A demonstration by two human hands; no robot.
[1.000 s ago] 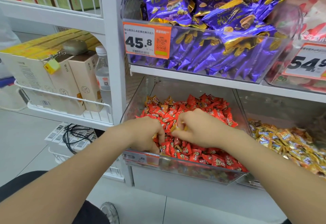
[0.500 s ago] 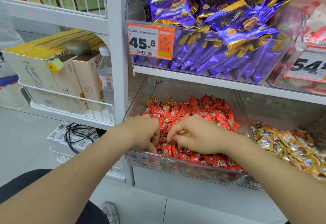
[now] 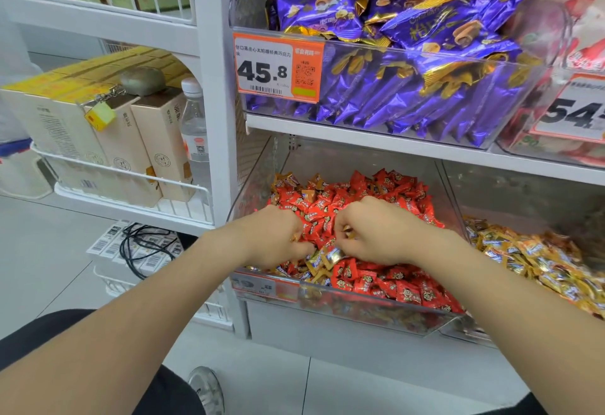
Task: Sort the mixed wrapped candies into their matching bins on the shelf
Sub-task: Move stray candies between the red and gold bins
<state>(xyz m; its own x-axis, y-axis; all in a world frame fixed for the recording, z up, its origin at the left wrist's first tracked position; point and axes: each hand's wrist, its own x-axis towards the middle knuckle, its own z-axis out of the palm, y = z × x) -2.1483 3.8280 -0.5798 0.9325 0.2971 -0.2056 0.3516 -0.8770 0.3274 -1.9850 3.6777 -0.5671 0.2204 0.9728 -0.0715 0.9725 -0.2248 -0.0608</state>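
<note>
A clear bin (image 3: 370, 308) on the lower shelf holds several red wrapped candies (image 3: 389, 280) with some gold wrapped candies (image 3: 322, 259) mixed in near its front. Both my hands are inside this bin. My left hand (image 3: 275, 238) has its fingers curled into the pile, with gold wrappers showing at the fingertips. My right hand (image 3: 376, 231) is curled and pinches a gold candy (image 3: 347, 231) between thumb and fingers. The neighbouring bin to the right holds gold wrapped candies (image 3: 537, 261).
Above, a clear bin of purple packets (image 3: 409, 64) carries an orange 45.8 price tag (image 3: 276, 67). A red-and-white candy bin (image 3: 586, 87) sits at the upper right. To the left, a white wire shelf (image 3: 131, 185) holds boxes and a water bottle (image 3: 194, 126). Cables (image 3: 140, 244) lie below.
Both hands stayed in the red-candy bin; the fingers kept working the pile near its front. Gold wrappers now lie exposed below and between the hands.
</note>
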